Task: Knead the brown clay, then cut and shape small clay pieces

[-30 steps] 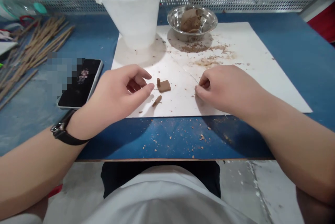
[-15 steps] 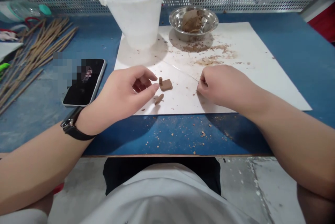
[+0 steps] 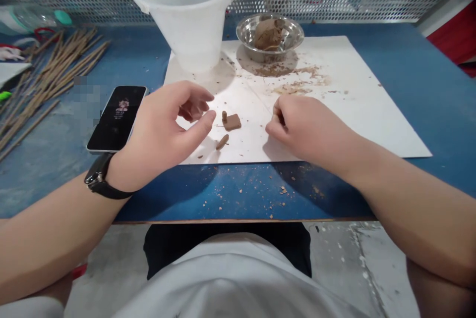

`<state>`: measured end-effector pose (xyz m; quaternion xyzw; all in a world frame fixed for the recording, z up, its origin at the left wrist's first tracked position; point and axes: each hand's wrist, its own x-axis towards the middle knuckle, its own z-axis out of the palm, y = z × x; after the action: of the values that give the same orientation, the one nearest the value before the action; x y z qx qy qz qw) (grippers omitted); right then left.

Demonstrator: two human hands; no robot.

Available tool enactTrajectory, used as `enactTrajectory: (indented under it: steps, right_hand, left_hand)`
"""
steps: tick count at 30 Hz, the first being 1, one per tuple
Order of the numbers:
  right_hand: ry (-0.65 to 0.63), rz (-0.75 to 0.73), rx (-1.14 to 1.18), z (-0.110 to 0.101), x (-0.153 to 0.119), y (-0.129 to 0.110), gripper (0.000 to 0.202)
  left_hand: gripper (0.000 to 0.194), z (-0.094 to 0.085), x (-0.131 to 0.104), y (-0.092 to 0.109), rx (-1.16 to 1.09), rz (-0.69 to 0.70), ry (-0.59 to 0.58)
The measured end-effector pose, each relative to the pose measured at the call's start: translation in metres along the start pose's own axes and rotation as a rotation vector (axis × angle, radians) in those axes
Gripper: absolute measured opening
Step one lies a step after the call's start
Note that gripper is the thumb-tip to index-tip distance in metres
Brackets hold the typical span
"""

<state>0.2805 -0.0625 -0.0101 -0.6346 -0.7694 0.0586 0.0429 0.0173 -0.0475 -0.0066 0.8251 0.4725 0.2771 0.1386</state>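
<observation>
My left hand (image 3: 173, 122) is open above the white board (image 3: 375, 110), its thumb and fingers apart with nothing between them. Just right of its fingertips lies a small flat brown clay slab (image 3: 232, 122) with a short clay peg (image 3: 224, 117) standing at its left corner. A small clay roll (image 3: 222, 142) rests nearer the board's front edge. My right hand (image 3: 303, 122) is closed in a pinch over the board, right of the slab. A faint thin line runs toward its fingers; what they hold, if anything, I cannot make out.
A white bucket (image 3: 186, 30) and a steel bowl (image 3: 253, 53) with a clay lump (image 3: 268, 33) stand behind the hands. Left are a phone (image 3: 117, 120), a bundle of thin sticks (image 3: 70, 60) and a bottle (image 3: 33, 18). Clay crumbs dot the blue table (image 3: 238, 194).
My right hand has moved a little left, toward the slab. My left hand has drawn slightly back from the slab, its thumb and fingers wider apart. The view has shifted slightly.
</observation>
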Motion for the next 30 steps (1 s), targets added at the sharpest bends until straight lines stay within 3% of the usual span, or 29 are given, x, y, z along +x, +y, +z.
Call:
enactTrajectory:
  steps: [2, 4, 8, 11, 13, 21, 30]
  right_hand:
    - [0.005, -0.067, 0.041, 0.003, -0.012, -0.012, 0.010]
    - [-0.048, -0.162, 0.058, 0.008, -0.023, -0.023, 0.010]
    - [-0.146, -0.292, 0.050, 0.018, -0.032, -0.036, 0.013]
    - [-0.148, -0.330, 0.056, 0.022, -0.033, -0.036, 0.014]
    - [-0.132, -0.370, 0.066, 0.024, -0.034, -0.033, 0.016]
    - [-0.069, -0.537, 0.041, 0.026, -0.035, -0.028, 0.047]
    - [-0.097, -0.556, 0.037, 0.023, -0.031, -0.027, 0.042]
  left_hand:
    - [0.025, -0.003, -0.001, -0.001, 0.067, 0.082, 0.044]
    - [0.023, -0.006, 0.000, -0.003, 0.111, 0.209, 0.016]
    - [0.018, -0.006, 0.006, -0.007, 0.070, 0.419, -0.233]
    - [0.023, -0.004, 0.010, -0.009, 0.108, 0.340, -0.443]
    - [0.024, -0.004, 0.012, -0.010, 0.133, 0.287, -0.494]
    - [0.021, -0.002, 0.013, -0.014, 0.081, 0.246, -0.482]
    - [0.029, -0.001, 0.013, -0.016, 0.089, 0.230, -0.486]
